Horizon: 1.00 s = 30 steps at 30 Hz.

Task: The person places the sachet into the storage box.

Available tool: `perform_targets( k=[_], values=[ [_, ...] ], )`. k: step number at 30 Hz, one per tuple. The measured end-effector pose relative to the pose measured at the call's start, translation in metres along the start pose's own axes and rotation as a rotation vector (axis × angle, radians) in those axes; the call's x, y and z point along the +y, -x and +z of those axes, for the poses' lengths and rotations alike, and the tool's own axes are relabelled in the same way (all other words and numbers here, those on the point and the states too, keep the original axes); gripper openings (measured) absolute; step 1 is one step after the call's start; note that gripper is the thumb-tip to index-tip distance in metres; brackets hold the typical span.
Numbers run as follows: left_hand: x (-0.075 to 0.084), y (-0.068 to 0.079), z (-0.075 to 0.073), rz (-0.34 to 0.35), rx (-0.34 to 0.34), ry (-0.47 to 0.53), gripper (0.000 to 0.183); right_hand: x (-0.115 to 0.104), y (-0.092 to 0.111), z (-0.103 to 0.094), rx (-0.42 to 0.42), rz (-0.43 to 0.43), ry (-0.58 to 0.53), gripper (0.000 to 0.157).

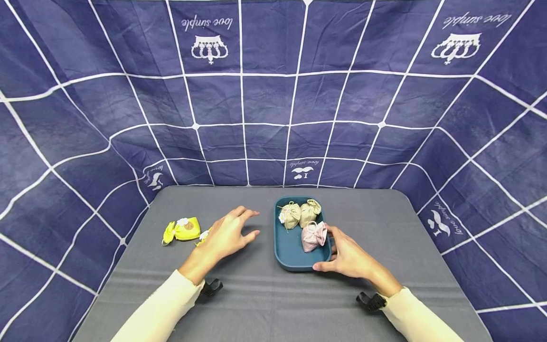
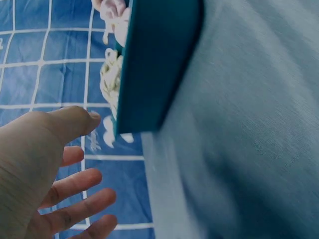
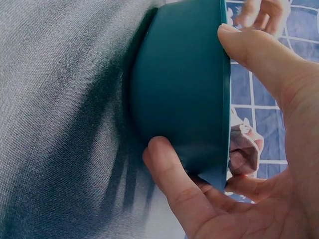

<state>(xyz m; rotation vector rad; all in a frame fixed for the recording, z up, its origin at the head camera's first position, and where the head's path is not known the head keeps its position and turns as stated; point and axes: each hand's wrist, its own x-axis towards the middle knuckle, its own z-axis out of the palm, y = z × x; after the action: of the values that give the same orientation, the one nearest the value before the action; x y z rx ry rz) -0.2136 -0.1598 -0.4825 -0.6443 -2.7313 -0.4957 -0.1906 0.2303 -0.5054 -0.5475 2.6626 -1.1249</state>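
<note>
A teal plastic box (image 1: 287,247) with rounded corners stands on the table. Inside it sit two beige drawstring pouches (image 1: 290,216) at the back and a pink drawstring pouch (image 1: 313,236) near the right wall. My right hand (image 1: 352,254) grips the box's near right corner; in the right wrist view its thumb (image 3: 234,42) lies on the rim and its fingers (image 3: 174,177) curl along the outer wall. Left of the box, my left hand (image 1: 226,235) hovers with fingers spread, holding nothing. It partly hides a yellow pouch (image 1: 204,236) with a white flower.
Another yellow pouch (image 1: 187,230) with a white flower lies farther left. The grey cloth-covered table (image 1: 273,304) ends at the back against a blue curtain (image 1: 273,99) with white grid lines, which also encloses both sides.
</note>
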Motion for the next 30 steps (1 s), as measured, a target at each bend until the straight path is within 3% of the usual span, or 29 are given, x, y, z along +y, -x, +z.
perform_targets(
  k=[13,22,30],
  values=[
    [-0.043,0.044,-0.008,-0.098,0.039,-0.017,0.048,0.001,0.0,0.0,0.008,-0.007,0.029,0.129],
    [-0.055,0.068,-0.009,-0.106,0.106,-0.045,0.045,0.001,0.002,0.001,0.013,-0.01,0.043,0.128],
    [-0.062,0.077,-0.005,-0.165,0.129,-0.034,0.048,0.002,0.002,0.0,0.02,-0.008,0.072,0.128]
  ],
)
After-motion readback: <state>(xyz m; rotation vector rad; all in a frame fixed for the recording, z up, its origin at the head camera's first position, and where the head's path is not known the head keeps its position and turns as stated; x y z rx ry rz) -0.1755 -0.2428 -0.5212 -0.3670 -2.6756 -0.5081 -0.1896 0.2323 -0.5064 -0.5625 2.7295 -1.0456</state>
